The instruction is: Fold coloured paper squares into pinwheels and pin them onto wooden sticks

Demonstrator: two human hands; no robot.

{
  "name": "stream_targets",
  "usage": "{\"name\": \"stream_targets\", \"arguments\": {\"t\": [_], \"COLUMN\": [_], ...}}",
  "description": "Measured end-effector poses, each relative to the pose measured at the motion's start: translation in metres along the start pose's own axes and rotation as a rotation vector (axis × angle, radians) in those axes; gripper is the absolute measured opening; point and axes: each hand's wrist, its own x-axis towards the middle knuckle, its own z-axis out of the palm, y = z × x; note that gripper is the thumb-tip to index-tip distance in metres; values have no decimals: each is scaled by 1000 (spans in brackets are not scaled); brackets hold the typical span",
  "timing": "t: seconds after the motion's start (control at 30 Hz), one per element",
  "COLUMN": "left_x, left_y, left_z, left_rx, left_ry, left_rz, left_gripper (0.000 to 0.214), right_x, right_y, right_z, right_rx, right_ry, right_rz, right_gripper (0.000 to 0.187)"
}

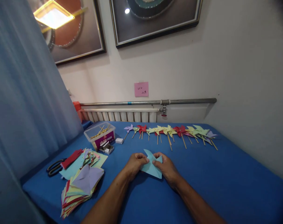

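Note:
A light blue paper pinwheel (153, 169) is held between my two hands over the blue cloth (209, 186). My left hand (137, 163) pinches its left side, thumb on top near the middle. On the other side my right hand (166, 168) grips it, with the thumb pressed on the folded paper close to the centre. One point of the paper stands up between the hands, and another hangs toward me at the lower right. No stick shows on this piece. Fingers behind the paper are partly hidden.
Finished pinwheels on sticks (180, 130) lie in a row along the back. At left are a tub of sticks (101, 133), small white box (119, 141), open small box (107, 147), stacked coloured paper (79, 194), and scissors (54, 168). A blue curtain (27, 93) hangs left.

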Motion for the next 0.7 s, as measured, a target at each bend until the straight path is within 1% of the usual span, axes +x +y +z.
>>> {"name": "stream_targets", "arguments": {"t": [0.13,0.4,0.53,0.7], "left_x": [1,0,-1,1], "left_y": [-2,-2,0,-1], "left_z": [1,7,8,6], "left_rx": [39,77,100,117], "left_ry": [41,91,86,63], "left_rz": [2,5,0,1], "left_gripper": [31,23,19,22], "right_x": [-3,-4,0,-4], "right_y": [-2,-1,1,-5], "right_z": [1,2,2,3], "right_rx": [-9,-22,-47,-32], "right_ry": [-20,-29,-28,-35], "right_rz": [-26,-7,15,15], "right_gripper": [25,26,27,27]}}
